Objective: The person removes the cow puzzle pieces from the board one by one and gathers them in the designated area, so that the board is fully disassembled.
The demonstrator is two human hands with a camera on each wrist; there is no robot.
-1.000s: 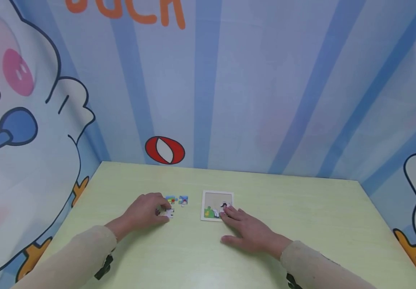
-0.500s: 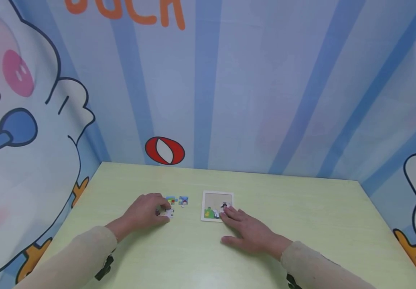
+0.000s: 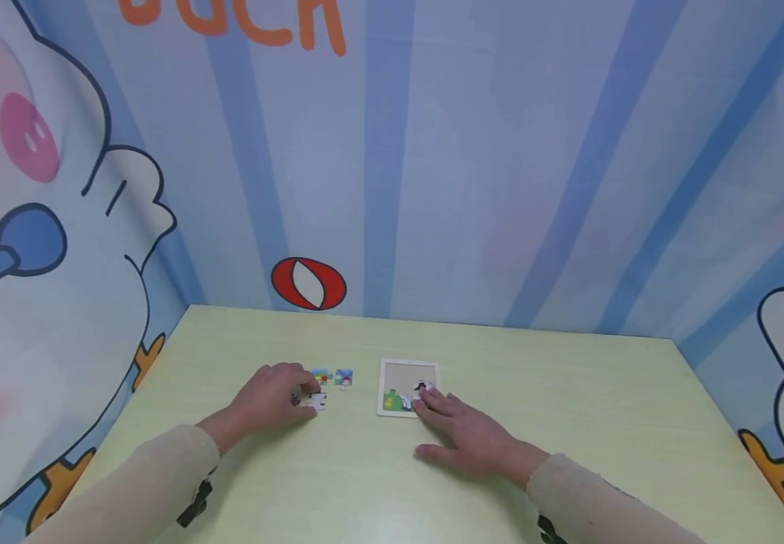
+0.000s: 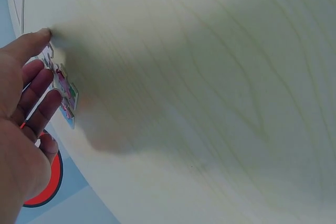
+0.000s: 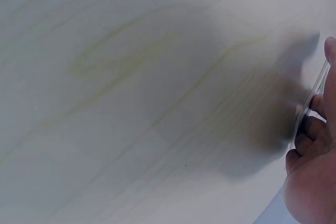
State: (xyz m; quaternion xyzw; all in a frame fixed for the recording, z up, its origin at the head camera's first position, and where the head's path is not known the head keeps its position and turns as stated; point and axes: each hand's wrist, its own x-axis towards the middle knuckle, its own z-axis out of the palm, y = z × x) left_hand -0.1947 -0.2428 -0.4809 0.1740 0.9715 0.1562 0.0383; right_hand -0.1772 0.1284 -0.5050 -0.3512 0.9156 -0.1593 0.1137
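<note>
My left hand (image 3: 265, 400) rests on the table, thumb and index finger curled round the edges of a pale jigsaw puzzle piece (image 3: 319, 401). Its fingers hide part of that piece. Close by lie two colourful puzzle pieces (image 3: 344, 377); in the left wrist view, several pieces (image 4: 64, 85) show past the fingertips. To the right is a white-rimmed puzzle tray (image 3: 408, 362) with green and black-and-white pieces (image 3: 393, 400) in its lower part. The straight fingers of my right hand (image 3: 469, 438) rest on the tray's lower right part, covering that corner. Its thumb is spread on the table.
A pale wood-grain table (image 3: 541, 378) carries everything. Behind it hangs a blue striped backdrop (image 3: 453, 189) with a red and white oval printed low down. Large cartoon ducks (image 3: 38, 363) are printed on both side walls.
The head view shifts very slightly. Both hands, the tray and the puzzle pieces keep their places.
</note>
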